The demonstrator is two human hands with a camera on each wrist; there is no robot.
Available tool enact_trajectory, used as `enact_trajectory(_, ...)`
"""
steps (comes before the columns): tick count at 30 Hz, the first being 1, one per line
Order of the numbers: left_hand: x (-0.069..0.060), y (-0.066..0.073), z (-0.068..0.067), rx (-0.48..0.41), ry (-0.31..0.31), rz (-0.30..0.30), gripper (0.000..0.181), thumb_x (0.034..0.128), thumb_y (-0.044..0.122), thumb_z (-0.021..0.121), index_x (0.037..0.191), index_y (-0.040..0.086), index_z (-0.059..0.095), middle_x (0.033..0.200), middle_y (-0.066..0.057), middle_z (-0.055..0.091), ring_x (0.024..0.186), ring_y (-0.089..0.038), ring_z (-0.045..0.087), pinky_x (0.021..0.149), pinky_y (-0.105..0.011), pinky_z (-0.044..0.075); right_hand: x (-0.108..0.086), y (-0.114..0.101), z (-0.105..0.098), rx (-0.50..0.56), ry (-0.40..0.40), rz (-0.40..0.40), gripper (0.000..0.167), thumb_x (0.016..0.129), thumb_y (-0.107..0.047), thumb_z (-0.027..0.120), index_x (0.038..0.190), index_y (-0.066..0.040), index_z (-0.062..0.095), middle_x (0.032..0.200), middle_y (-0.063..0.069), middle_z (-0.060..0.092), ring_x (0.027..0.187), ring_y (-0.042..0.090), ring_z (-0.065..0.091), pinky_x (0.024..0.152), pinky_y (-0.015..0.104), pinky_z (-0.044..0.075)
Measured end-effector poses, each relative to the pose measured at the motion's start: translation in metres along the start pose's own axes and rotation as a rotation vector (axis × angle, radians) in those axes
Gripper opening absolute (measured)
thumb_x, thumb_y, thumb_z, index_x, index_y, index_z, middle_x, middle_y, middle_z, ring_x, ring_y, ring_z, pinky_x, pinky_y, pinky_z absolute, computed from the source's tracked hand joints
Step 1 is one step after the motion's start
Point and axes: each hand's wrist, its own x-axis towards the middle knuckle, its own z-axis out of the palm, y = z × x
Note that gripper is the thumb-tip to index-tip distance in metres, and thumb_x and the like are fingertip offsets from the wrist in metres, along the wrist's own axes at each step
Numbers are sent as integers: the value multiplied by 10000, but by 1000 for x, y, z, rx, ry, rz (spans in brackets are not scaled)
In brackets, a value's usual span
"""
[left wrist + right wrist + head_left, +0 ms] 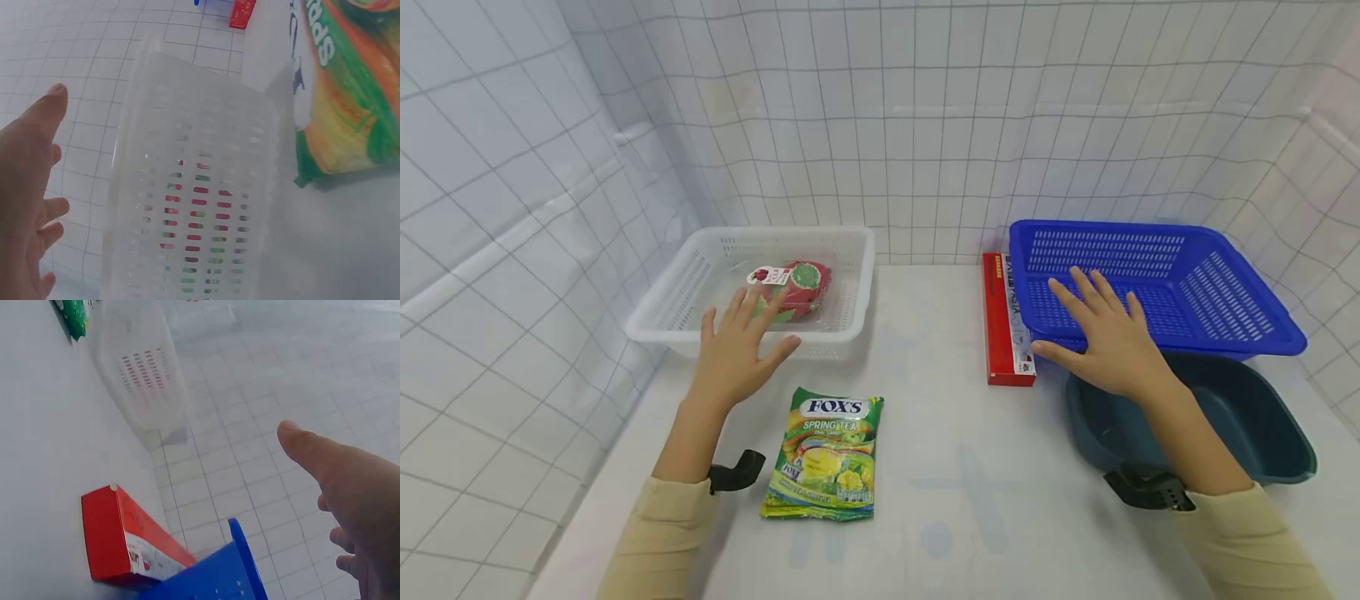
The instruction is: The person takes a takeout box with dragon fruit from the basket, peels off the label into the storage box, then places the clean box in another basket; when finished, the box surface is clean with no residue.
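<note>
1. The fingers of the left hand (735, 354) are straight and spread wide, holding nothing, with the thumb angled off toward the right. In the left wrist view a gap shows between them and the white basket (862, 279).
2. The fingers of the right hand (1108, 342) are likewise straight and fanned wide, holding nothing, the thumb pointing left; the right wrist view shows them apart from the blue basket (1232, 242).
3. The white basket is translucent plastic with slotted walls, rounded corners and a flared rim. The dragon fruit (808, 292), red with green tips, lies inside it under clear, shiny wrap with labels.
4. The blue basket is rigid plastic, its sloping walls and floor pierced in a lattice. Just left of it lies a long red box (1000, 333), flat-sided and sharp-edged; whether they touch I cannot tell.
5. Nearer the person, the dark teal tub (1273, 425) has smooth, solid walls and rounded corners.
6. The candy bag (827, 458), glossy, crinkled green and yellow film, lies flat on the white table (932, 433), near the left forearm.
7. Both forearms slant inward, backs of the hands upward, with black straps (737, 472) at the wrists and beige sleeves (655, 533) behind.
8. Beyond stands wrinkled white cloth (910, 125) printed with a dark grid.
</note>
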Motion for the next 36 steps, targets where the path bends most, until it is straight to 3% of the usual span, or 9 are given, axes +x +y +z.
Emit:
enact_trajectory(4,-10,-2,7,-70,202,3,661,977,517,480,1507,138,366,1506,-215,355,1403,-390,278,1102,-626,179,2,-15,1,37,47,-33,856,904,-551,580,1561,-135,223,1607,176,117,1471,373,28,1103,660,-30)
enact_trajectory(8,-19,-3,17,-150,441,-21,548,941,349,586,1376,26,510,1271,-251,560,1181,-425,513,981,-577,392,8,-31,5,93,80,-78,813,910,-488,605,1538,-89,280,1590,196,176,1458,399,102,1098,679,53)
enact_trajectory(10,-22,-3,21,-184,522,-54,483,924,278,619,1307,-10,555,1118,-248,614,1031,-414,581,878,-549,458,11,-40,7,128,86,-95,787,914,-459,615,1526,-72,307,1584,194,198,1451,403,135,1089,689,95)
enact_trajectory(12,-23,-2,24,-230,562,-102,432,922,230,638,1266,-25,579,1006,-238,623,904,-391,606,775,-521,492,15,-48,10,166,89,-105,763,916,-428,626,1518,-67,326,1581,186,216,1446,400,160,1080,694,134)
enact_trajectory(17,-24,2,27,-378,552,-289,458,932,194,645,1314,-31,530,892,-199,612,729,-324,632,634,-429,503,24,-67,18,251,91,-116,719,919,-377,641,1509,-78,357,1570,160,263,1435,374,215,1063,684,215)
enact_trajectory(22,-23,6,28,-475,474,-476,490,960,276,608,1342,-5,483,869,-153,640,721,-294,659,580,-295,459,34,-83,28,289,67,-129,702,928,-396,628,1505,-90,371,1570,135,277,1435,360,227,1086,653,211)
enact_trajectory(28,-22,8,30,-640,362,-562,423,966,316,612,1246,22,493,914,-174,703,802,-303,702,558,-187,463,49,-102,38,329,39,-170,690,931,-417,614,1498,-98,386,1558,133,307,1427,347,261,1086,626,249)
enact_trajectory(31,-20,10,32,-832,383,-593,395,954,251,649,1220,25,466,851,-139,684,780,-233,708,620,-168,500,56,-111,42,365,17,-178,675,936,-421,606,1492,-100,399,1551,124,324,1423,334,277,1079,608,281)
enact_trajectory(36,-15,17,35,-1267,472,-655,368,935,67,652,1198,64,395,763,-5,606,710,-88,682,730,-191,544,70,-126,48,410,-11,-183,650,940,-424,598,1479,-104,424,1534,109,359,1414,309,300,1088,573,296)
